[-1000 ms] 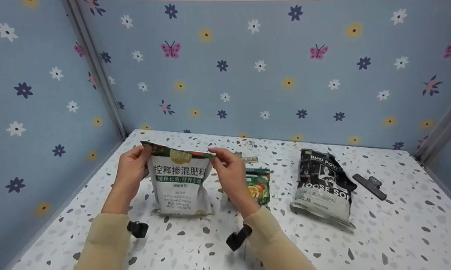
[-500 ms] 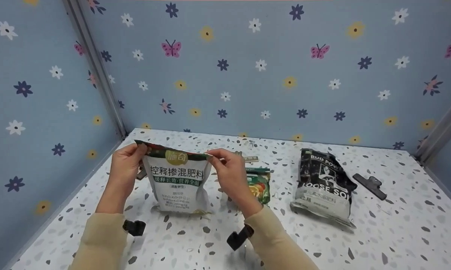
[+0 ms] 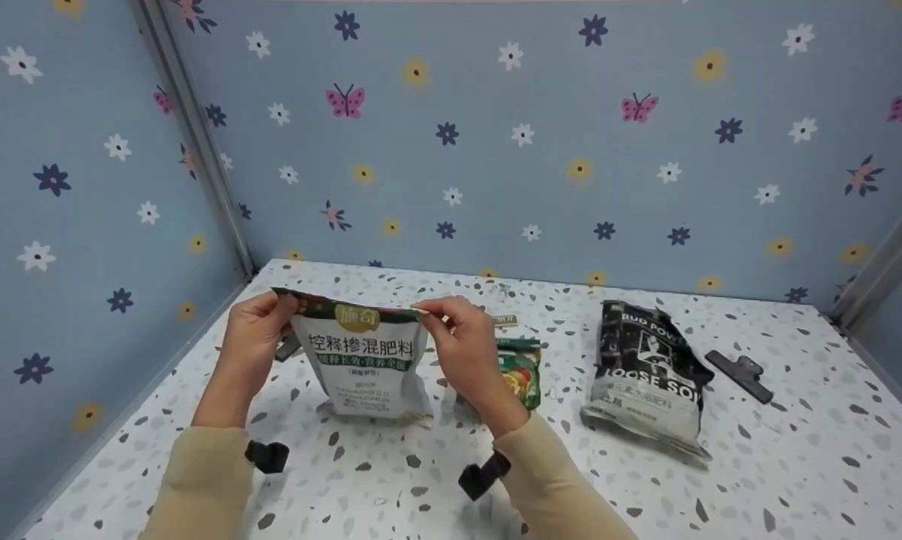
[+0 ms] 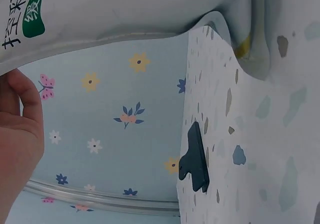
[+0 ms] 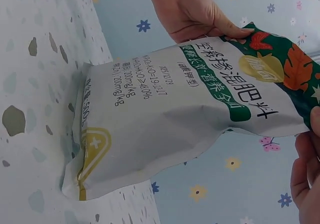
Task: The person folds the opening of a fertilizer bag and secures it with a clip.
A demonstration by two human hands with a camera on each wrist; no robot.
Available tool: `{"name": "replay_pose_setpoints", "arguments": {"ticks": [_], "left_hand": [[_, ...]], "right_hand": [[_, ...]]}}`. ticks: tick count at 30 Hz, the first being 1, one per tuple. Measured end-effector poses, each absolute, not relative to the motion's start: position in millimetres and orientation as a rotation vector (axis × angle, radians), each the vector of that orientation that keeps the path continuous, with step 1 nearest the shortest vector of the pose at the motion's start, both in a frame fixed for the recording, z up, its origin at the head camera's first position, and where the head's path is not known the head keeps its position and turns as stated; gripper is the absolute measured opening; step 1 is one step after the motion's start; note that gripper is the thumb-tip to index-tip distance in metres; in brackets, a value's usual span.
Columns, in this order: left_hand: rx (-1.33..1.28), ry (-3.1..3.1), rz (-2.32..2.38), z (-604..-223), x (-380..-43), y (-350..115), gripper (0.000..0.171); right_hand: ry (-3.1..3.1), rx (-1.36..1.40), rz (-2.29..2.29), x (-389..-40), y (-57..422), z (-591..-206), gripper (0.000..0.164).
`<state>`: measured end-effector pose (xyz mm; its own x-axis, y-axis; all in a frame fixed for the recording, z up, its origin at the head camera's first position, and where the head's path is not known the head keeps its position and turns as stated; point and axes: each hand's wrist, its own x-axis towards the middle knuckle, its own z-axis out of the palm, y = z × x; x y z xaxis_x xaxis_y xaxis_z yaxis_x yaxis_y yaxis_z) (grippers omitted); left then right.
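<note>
the white fertilizer bag is on the left half of the table, nearer its left edge than its right one, with its lower end down at the tabletop and its dark green top band raised. in the head view the left hand pinches the top left corner between thumb and fingers, and the right hand pinches the top right corner, so the top edge is drawn out between them. a dark clip lies behind the bag, just beside the left hand, towards the table's left edge. behind the right hand and wrist is a small green bag, partly hidden; beyond it, towards the far edge, a tan piece shows only in part. on the right half of the table lies a black and white soil bag, and a black clip lies just beside it, between it and the table's right edge.

in the left wrist view the white bag crosses the top of the view, and the left fingers are bent at its edge; their tips are hidden. the dark clip lies on the table near its edge, apart from the bag.

in the right wrist view the bag's printed front slants up from the table; the left thumb presses on the green band at one corner, and the right hand holds the other, partly cut off.
</note>
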<state>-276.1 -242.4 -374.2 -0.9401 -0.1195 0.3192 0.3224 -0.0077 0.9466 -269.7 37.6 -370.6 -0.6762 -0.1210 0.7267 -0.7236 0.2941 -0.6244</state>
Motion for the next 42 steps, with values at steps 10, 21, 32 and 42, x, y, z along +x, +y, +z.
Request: {"name": "replay_pose_setpoints", "arguments": {"ticks": [10, 21, 32, 42], "left_hand": [[-0.346, -2.003, -2.164, -376, -274, -248, 0.023], [-0.442, -2.098, -2.131, -370, -273, -245, 0.022], [-0.283, -2.192, -1.968, -368, -275, -239, 0.030], [-0.197, -2.210, -1.919, -369, -274, -239, 0.027]], "right_hand": [[-2.091, 0.719, 1.479, -273, 40, -374, 0.018], [-2.114, 0.735, 1.660, -275, 44, -374, 0.026], [-2.137, 0.836, 1.428, -273, 38, -351, 0.019], [-2.482, 0.938, 0.417, -272, -15, -314, 0.022]]}}
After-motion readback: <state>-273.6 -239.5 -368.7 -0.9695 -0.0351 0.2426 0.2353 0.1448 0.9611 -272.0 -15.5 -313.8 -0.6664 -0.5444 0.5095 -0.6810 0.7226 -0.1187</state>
